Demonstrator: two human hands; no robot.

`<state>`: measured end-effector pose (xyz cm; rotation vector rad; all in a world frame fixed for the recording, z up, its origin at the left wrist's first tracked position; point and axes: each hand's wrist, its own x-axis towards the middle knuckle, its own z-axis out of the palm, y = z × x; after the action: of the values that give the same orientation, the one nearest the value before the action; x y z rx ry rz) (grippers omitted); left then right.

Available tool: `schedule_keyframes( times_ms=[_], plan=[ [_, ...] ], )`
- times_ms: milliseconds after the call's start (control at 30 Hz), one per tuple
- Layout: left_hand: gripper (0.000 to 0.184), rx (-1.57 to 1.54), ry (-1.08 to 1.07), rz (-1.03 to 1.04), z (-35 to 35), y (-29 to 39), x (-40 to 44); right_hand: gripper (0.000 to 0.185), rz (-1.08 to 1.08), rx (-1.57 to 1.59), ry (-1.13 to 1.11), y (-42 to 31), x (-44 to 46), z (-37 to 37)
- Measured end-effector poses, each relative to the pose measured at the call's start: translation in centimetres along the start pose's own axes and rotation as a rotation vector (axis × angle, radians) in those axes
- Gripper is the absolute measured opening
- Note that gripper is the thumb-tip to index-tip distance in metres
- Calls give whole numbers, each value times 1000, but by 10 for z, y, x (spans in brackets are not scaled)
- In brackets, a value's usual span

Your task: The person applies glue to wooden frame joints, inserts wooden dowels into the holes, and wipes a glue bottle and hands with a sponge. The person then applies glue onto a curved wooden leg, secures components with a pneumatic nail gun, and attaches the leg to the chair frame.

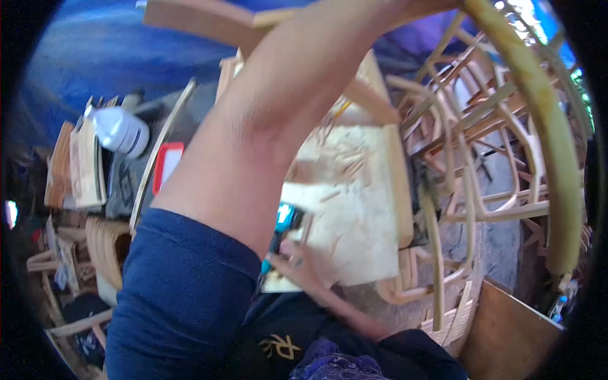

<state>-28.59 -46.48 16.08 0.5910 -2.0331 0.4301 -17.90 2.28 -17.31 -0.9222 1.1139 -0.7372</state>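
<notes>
Head view: raised left arm (269, 123), right hand (300, 266) low at a teal power tool (287, 216)

The hands are apart: the left hand is out of frame; the right has its fingers at the tool, on a pale, flat bench top (364, 234). Blur hides its grip. A weak hold near the bench's front edge could let the tool fall; the raised arm could block sight of it. Thin, straight wood sticks (348, 161) could make it wobble. A thick, rounded, honey-coloured rail (551, 139) curves beside angular chair frames (468, 133).

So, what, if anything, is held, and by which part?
The right hand is at the power tool's handle; blur hides any grip. The left hand is out of view.
</notes>
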Motion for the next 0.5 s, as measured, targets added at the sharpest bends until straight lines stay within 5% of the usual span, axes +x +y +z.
schedule_keyframes(
  times_ms=[67,200,300,433,500],
  plan=[
    [7,46,0,19,-1,-3,8,44,-8,99,-25,20,13,5],
    [13,-398,196,30,-39,18,-15,59,9,93,23,15,16,22],
    [17,-419,231,79,-45,16,-13,59,-147,-272,187,61,33,37],
    [17,-496,198,105,-62,28,-19,60,224,-153,39,-8,6,23],
    [20,-483,199,82,-52,24,-21,60,165,35,-11,1,3,24]
  ],
)
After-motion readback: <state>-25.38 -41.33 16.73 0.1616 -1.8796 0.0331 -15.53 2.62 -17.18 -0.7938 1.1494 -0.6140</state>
